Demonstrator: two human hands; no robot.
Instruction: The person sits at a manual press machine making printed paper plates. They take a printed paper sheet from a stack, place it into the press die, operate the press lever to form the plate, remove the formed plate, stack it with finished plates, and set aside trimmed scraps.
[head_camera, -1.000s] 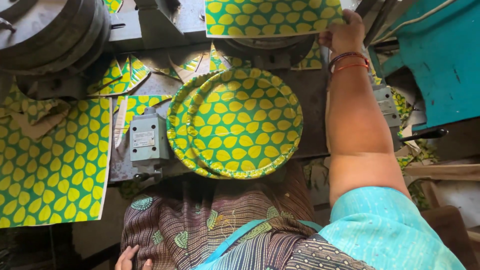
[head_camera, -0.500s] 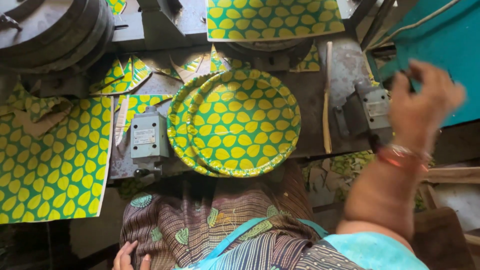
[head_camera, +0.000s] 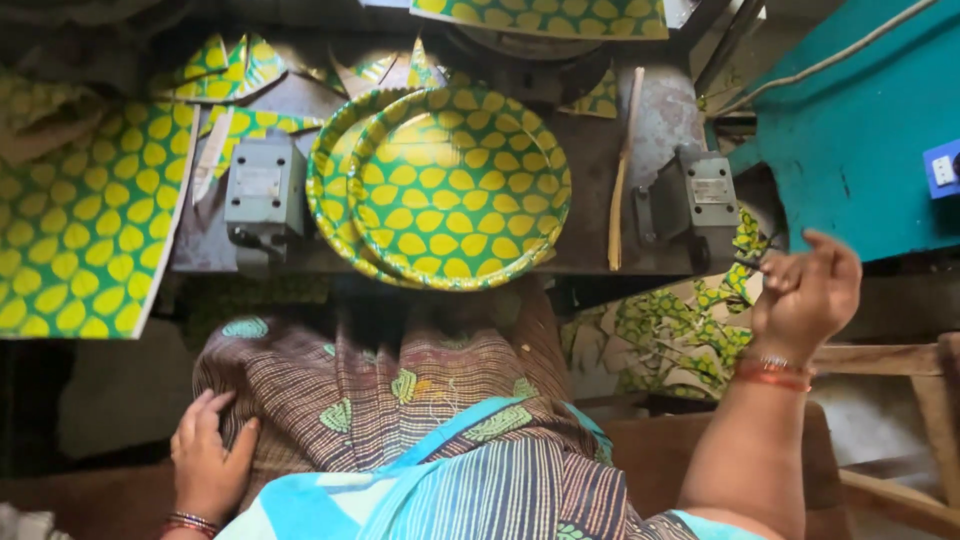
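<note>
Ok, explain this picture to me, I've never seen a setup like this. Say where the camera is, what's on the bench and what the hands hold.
The camera sits on the person's head and looks straight down. The left hand rests on the patterned cloth over the lap. The right hand is raised beside the bench, fingers curled, holding nothing. On the metal bench lie stacked green plates with yellow spots, between two grey boxes, near a wooden stick. Printed sheets of the same pattern lie to the left.
</note>
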